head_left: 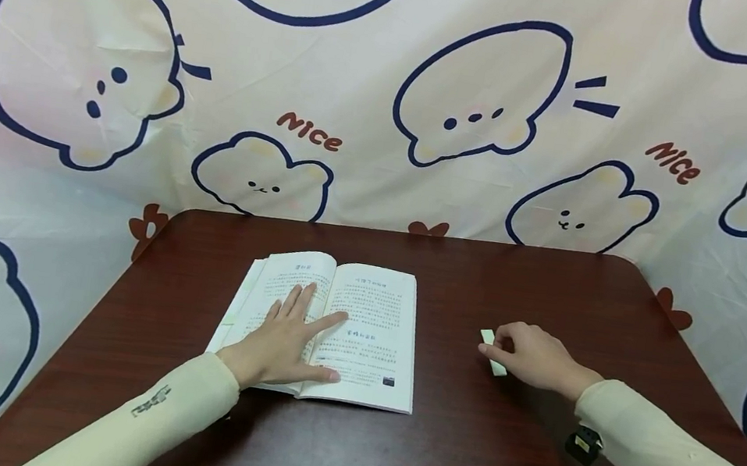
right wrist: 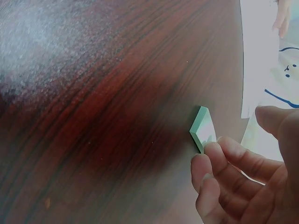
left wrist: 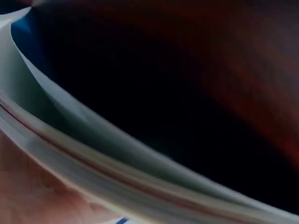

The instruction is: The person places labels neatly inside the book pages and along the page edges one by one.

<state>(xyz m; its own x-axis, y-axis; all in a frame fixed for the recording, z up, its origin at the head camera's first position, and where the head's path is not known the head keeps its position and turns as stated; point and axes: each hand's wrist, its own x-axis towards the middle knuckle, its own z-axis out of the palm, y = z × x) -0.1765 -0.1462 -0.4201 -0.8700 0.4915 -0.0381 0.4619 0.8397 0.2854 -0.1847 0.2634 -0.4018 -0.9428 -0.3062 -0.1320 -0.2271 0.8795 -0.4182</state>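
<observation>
An open book (head_left: pixel 370 335) with printed pages lies on the table, left of centre. My left hand (head_left: pixel 287 336) rests across its left page and centre fold, fingers spread and the thumb reaching onto the right page. In the left wrist view the page edges of the book (left wrist: pixel 140 158) fill the lower part, with some of the palm below. To the right, a small pale green pad of sticky notes (head_left: pixel 497 367) lies on the table. My right hand (head_left: pixel 537 357) is over it, loosely bent fingertips (right wrist: pixel 212 149) at one end of the pad and the thumb apart from it.
The dark brown wooden table (head_left: pixel 428 461) runs back to a cream cloth (head_left: pixel 371 91) with cartoon outlines, which hangs behind and at both sides. A small black device (head_left: pixel 583 446) sits at the right wrist.
</observation>
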